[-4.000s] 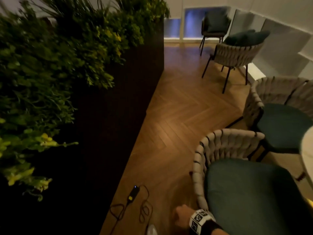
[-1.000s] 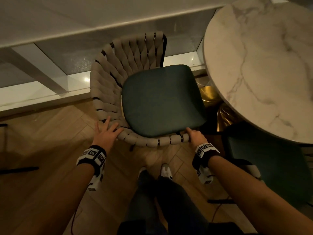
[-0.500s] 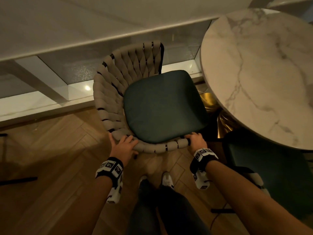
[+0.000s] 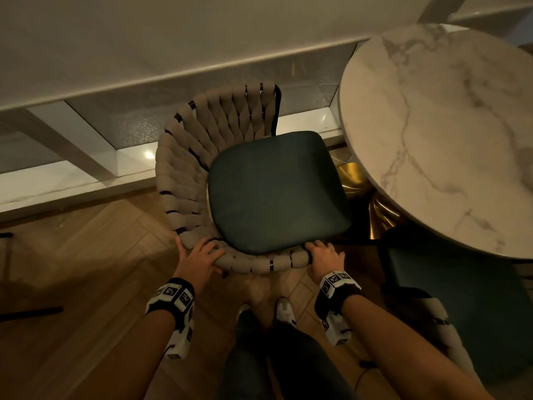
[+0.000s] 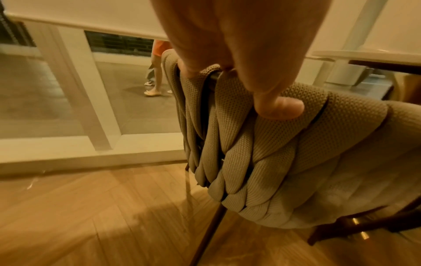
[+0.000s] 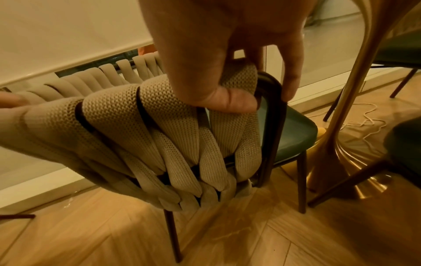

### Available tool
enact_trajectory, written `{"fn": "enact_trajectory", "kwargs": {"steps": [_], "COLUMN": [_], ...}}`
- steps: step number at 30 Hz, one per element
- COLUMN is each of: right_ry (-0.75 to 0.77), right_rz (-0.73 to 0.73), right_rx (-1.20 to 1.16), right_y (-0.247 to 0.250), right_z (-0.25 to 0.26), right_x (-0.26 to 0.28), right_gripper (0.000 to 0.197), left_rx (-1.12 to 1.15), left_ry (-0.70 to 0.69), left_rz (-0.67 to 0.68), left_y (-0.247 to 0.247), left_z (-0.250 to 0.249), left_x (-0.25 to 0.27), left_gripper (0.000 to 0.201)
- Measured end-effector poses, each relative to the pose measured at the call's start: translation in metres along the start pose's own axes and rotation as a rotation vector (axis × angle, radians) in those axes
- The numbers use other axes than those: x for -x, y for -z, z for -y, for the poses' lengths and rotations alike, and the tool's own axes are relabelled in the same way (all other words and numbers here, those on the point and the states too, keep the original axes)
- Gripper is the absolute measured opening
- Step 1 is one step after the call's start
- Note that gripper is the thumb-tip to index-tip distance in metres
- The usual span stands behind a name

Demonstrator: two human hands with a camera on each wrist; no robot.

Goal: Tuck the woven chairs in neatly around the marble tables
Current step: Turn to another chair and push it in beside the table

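A woven chair with a beige strap back and dark green cushion stands just left of the round marble table, its seat corner reaching under the table edge. My left hand lies over the near rim of the backrest, fingers curled over the top and thumb pressed on the straps. My right hand grips the right end of the rim, where the dark metal frame bends down. The wrist views show the woven chair from behind.
A second green-cushioned chair sits under the table's near side, right of my arm. The gold table base stands close to the chair legs, with a thin cable on the floor. A low window sill runs behind the chair. My feet are right behind it.
I turned from the planter aisle to this chair. In the last second my left hand slid right along the rim and closed on it; the chair edged toward the table.
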State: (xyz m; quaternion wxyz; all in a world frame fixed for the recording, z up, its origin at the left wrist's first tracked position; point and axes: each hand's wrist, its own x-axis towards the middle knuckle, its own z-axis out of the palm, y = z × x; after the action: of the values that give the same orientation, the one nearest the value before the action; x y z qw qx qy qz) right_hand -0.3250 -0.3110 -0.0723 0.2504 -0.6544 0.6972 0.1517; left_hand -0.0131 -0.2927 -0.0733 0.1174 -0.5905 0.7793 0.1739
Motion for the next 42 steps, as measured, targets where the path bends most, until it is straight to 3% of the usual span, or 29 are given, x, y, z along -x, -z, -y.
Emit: {"fn": "enact_trajectory", "kwargs": {"steps": [9,18,29,42], "right_ry": [-0.084,-0.033,0.008,0.087], "right_rz": [0.043,0.057,0.048,0.061], "right_rx": [-0.094,-0.119,-0.111,0.004], "right_y": [-0.014,0.020,0.008,0.017], "right_z": [0.012,-0.009,-0.023,-0.028], "right_x": [0.017,-0.020,-0.011,0.008], "right_gripper": [0.039,0.037,0.035,0.053], "left_rx": [-0.008,0.045,0.123,0.082], "left_ry": [0.010,0.024,0.036,0.063], "left_rz": [0.057,0.003,0.011,0.035], "left_y": [0.000,0.014,0.010,0.011], "left_z": [0.005,-0.019,-0.033,-0.036], "left_x": [0.009,-0.020,0.001,0.004], "left_gripper": [0.044,0.045,0.044,0.045]}}
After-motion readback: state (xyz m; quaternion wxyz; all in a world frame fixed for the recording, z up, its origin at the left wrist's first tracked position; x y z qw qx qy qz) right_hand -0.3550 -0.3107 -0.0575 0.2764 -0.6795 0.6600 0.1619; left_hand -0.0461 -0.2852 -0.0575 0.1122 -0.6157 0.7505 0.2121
